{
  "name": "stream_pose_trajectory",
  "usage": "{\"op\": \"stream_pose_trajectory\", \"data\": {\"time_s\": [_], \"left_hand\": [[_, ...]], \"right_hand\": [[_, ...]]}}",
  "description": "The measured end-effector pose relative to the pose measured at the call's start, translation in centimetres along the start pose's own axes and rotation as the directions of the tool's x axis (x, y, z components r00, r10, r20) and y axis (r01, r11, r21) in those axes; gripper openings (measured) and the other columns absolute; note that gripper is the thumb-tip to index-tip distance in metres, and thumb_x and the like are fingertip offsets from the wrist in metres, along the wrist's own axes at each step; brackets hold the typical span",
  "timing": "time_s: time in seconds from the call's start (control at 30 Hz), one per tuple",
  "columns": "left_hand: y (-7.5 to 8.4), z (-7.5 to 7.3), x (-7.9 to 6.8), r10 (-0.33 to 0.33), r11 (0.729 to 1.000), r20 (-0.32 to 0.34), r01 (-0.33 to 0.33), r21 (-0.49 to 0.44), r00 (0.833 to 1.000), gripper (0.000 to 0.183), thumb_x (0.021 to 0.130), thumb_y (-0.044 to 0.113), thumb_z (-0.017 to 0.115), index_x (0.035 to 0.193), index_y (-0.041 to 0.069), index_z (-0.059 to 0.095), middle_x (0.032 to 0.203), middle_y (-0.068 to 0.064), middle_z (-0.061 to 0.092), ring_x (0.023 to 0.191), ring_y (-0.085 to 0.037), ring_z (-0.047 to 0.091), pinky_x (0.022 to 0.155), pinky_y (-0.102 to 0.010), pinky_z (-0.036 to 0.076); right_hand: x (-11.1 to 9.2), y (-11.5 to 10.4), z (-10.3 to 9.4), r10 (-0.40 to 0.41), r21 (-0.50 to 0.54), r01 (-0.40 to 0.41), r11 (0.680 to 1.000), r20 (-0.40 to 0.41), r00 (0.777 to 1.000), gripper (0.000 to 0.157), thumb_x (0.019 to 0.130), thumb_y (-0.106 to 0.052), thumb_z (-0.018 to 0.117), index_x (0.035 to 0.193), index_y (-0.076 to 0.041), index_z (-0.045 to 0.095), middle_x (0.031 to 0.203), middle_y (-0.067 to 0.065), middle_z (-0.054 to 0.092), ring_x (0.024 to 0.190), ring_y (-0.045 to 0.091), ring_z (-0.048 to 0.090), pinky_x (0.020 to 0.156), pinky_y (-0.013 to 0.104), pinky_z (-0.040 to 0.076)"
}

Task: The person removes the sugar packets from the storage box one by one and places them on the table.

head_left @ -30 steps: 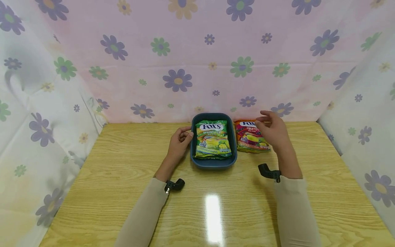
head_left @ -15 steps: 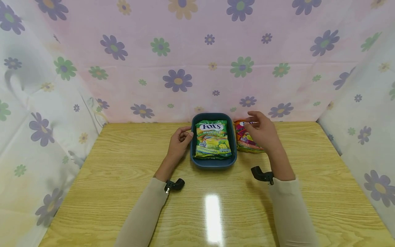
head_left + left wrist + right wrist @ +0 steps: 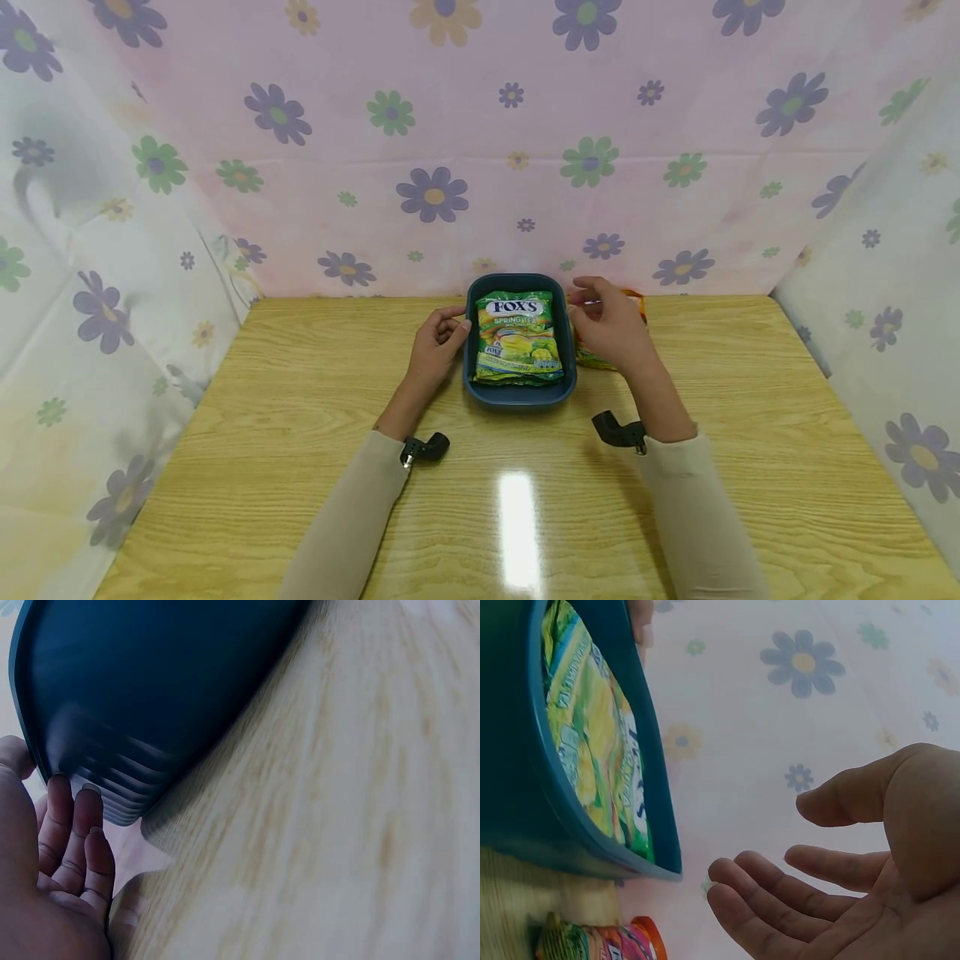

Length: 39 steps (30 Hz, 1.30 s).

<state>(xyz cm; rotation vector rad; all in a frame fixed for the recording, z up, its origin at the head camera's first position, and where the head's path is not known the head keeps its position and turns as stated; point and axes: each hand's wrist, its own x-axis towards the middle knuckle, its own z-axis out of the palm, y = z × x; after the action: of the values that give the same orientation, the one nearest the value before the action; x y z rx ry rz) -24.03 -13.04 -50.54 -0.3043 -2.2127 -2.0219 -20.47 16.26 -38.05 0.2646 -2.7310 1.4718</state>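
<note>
A dark blue plastic tub (image 3: 521, 398) stands on the table, holding a green bag of Fox's Spring Tea candy (image 3: 517, 340). My left hand (image 3: 435, 346) grips the tub's left side; in the left wrist view the fingers (image 3: 71, 832) lie against its outer wall, with one digit at the rim. Right of the tub is a red and orange candy bag (image 3: 636, 302), mostly covered from the head view by my right hand (image 3: 611, 325). That hand hovers by the tub's right rim, fingers loosely bent and nothing between them. In the right wrist view the red bag (image 3: 615, 941) lies below it.
The wooden table (image 3: 300, 433) spreads out on both sides and in front of the tub. A flowered cloth backdrop (image 3: 480, 192) rises right behind the tub, with more cloth at left and right.
My right hand has moved left over the red candy bag, toward the tub's right rim. The left hand, the tub and the green bag have stayed put.
</note>
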Motion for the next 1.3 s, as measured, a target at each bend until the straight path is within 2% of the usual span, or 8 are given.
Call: {"op": "stream_pose_trajectory", "data": {"time_s": [0.2, 0.4, 0.5, 0.6, 0.83, 1.03, 1.23, 1.3], "left_hand": [[0.4, 0.0, 0.0, -0.012, 1.000, 0.005, 0.012, 0.002, 1.000, 0.040, 0.109, 0.009, 0.061, 0.145, -0.007, 0.057, 0.109, -0.035, 0.066, 0.083, -0.008, 0.063, 0.077, -0.020, 0.049], [3.0, 0.2, -0.9, -0.013, 1.000, 0.006, 0.013, -0.015, 1.000, 0.039, 0.108, 0.007, 0.062, 0.142, -0.011, 0.057, 0.107, -0.034, 0.066, 0.083, -0.008, 0.063, 0.078, -0.020, 0.049], [3.5, 0.2, -1.1, -0.012, 1.000, 0.002, 0.012, -0.016, 1.000, 0.038, 0.107, 0.007, 0.062, 0.141, -0.011, 0.058, 0.107, -0.034, 0.066, 0.083, -0.007, 0.062, 0.078, -0.020, 0.048], [3.1, 0.3, -1.0, -0.011, 1.000, -0.002, 0.011, -0.021, 1.000, 0.038, 0.108, 0.007, 0.062, 0.142, -0.011, 0.058, 0.107, -0.035, 0.066, 0.083, -0.007, 0.062, 0.077, -0.020, 0.048], [0.5, 0.2, -0.2, -0.003, 1.000, -0.017, 0.003, -0.002, 1.000, 0.038, 0.108, 0.009, 0.062, 0.143, -0.007, 0.059, 0.108, -0.034, 0.066, 0.083, -0.007, 0.062, 0.077, -0.019, 0.048], [0.2, 0.2, -0.1, 0.003, 1.000, -0.020, -0.003, 0.006, 1.000, 0.037, 0.108, 0.012, 0.065, 0.141, -0.001, 0.062, 0.107, -0.030, 0.068, 0.083, -0.009, 0.063, 0.076, -0.020, 0.049], [0.2, 0.2, -0.1, 0.015, 1.000, -0.011, -0.015, -0.008, 1.000, 0.037, 0.107, 0.013, 0.065, 0.141, -0.001, 0.062, 0.107, -0.031, 0.068, 0.083, -0.011, 0.063, 0.075, -0.021, 0.049], [0.3, 0.1, -0.1, 0.013, 1.000, -0.008, -0.013, -0.010, 1.000, 0.036, 0.107, 0.014, 0.066, 0.141, -0.001, 0.063, 0.107, -0.030, 0.068, 0.083, -0.012, 0.064, 0.076, -0.021, 0.049]], "right_hand": [[0.2, 0.0, 1.1, -0.019, -0.030, 0.019, 0.999, 0.011, 1.000, 0.047, 0.107, -0.015, 0.061, 0.150, -0.001, 0.052, 0.136, 0.022, 0.064, 0.125, 0.041, 0.064, 0.105, 0.056, 0.052], [0.2, 0.2, 2.0, -0.031, -0.016, 0.032, 0.999, 0.044, 0.999, 0.051, 0.106, -0.014, 0.062, 0.153, -0.001, 0.049, 0.138, 0.023, 0.063, 0.125, 0.041, 0.064, 0.105, 0.057, 0.052], [0.1, 0.2, 2.4, -0.030, -0.005, 0.030, 1.000, 0.060, 0.998, 0.052, 0.106, -0.012, 0.062, 0.154, -0.001, 0.048, 0.141, 0.025, 0.061, 0.127, 0.041, 0.063, 0.104, 0.057, 0.052], [0.1, 0.2, 2.8, -0.026, -0.007, 0.027, 1.000, 0.071, 0.997, 0.052, 0.106, -0.011, 0.062, 0.154, -0.001, 0.048, 0.143, 0.026, 0.059, 0.128, 0.041, 0.063, 0.103, 0.056, 0.053], [0.0, -0.2, 3.8, -0.012, 0.012, 0.011, 1.000, 0.092, 0.996, 0.054, 0.106, -0.011, 0.063, 0.155, 0.003, 0.046, 0.152, 0.030, 0.051, 0.136, 0.045, 0.057, 0.108, 0.055, 0.050], [-0.1, -0.4, 4.3, -0.016, 0.022, 0.014, 1.000, 0.121, 0.993, 0.058, 0.106, -0.009, 0.061, 0.158, 0.005, 0.041, 0.157, 0.029, 0.047, 0.142, 0.046, 0.050, 0.112, 0.057, 0.046], [-0.2, -0.7, 4.8, 0.024, -0.085, -0.013, 0.996, 0.133, 0.991, 0.065, 0.106, -0.020, 0.063, 0.161, 0.002, 0.038, 0.158, 0.027, 0.047, 0.140, 0.046, 0.051, 0.111, 0.062, 0.046], [-0.1, -0.9, 5.1, 0.053, -0.108, -0.038, 0.993, 0.140, 0.989, 0.068, 0.106, -0.025, 0.064, 0.163, 0.000, 0.036, 0.161, 0.026, 0.044, 0.144, 0.046, 0.047, 0.113, 0.064, 0.042]]}}
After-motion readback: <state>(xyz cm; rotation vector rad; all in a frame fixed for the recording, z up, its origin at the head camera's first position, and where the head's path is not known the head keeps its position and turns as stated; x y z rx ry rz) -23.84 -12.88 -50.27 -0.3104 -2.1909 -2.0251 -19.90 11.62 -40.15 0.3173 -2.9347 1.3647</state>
